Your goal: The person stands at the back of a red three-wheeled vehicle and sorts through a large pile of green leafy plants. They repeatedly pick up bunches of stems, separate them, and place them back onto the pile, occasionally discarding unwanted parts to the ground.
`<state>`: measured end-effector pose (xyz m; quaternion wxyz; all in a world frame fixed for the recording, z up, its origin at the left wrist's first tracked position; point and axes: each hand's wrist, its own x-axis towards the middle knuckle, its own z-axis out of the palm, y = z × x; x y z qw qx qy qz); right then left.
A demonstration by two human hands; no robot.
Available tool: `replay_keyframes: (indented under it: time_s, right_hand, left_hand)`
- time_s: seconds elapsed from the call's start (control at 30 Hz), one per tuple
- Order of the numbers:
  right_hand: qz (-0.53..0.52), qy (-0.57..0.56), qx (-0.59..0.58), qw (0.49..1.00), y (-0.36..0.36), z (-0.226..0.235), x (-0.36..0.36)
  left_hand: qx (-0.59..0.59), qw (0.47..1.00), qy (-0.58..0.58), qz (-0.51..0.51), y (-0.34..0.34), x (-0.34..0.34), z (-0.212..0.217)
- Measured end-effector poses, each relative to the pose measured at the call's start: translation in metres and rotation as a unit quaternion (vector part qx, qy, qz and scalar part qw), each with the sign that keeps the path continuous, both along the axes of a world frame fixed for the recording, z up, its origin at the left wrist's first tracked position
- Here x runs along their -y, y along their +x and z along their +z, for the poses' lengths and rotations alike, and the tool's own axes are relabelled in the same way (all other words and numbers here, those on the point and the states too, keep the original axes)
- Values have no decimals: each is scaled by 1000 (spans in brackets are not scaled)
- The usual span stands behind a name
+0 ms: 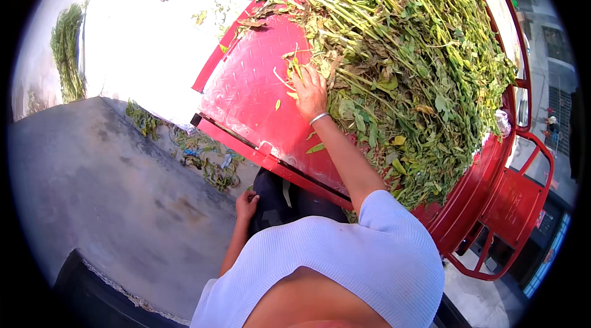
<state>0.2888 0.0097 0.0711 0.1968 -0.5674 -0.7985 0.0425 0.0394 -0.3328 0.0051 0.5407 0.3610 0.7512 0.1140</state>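
Observation:
My right hand (pixel 309 92), with a bracelet at the wrist, reaches over the red metal cargo bed (pixel 255 85). Its fingers close on a few yellow-green leaves (pixel 294 67) at the edge of the pile, their tips partly hidden among them. Beside that hand, to the right, lies a big heap of cut leafy stalks (pixel 394 75), stems toward the top and leaves nearer me. My left hand (pixel 247 205) hangs low by my dark trousers, fingers curled in, with nothing visible in it. Loose leaves (pixel 315 148) are scattered on the bed.
A red rail frame (pixel 520 51) and a red seat-like part (pixel 511 202) stand on the right. Stalks and litter (pixel 215 165) lie on the ground below the bed's left edge. An upright plant bundle (pixel 66 51) leans at far left, beside a bright white sheet (pixel 141 38).

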Motion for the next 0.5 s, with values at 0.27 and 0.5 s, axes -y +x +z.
replay_keyframes:
  time_s: [0.27,0.5]
  right_hand:
    - [-80,-192,19,978,102,-29,130]
    - [-40,-130,-18,991,121,-7,248]
  left_hand:
    - [68,995,55,-51,7,-49,20]
    - [4,977,18,-213,26,-34,13]
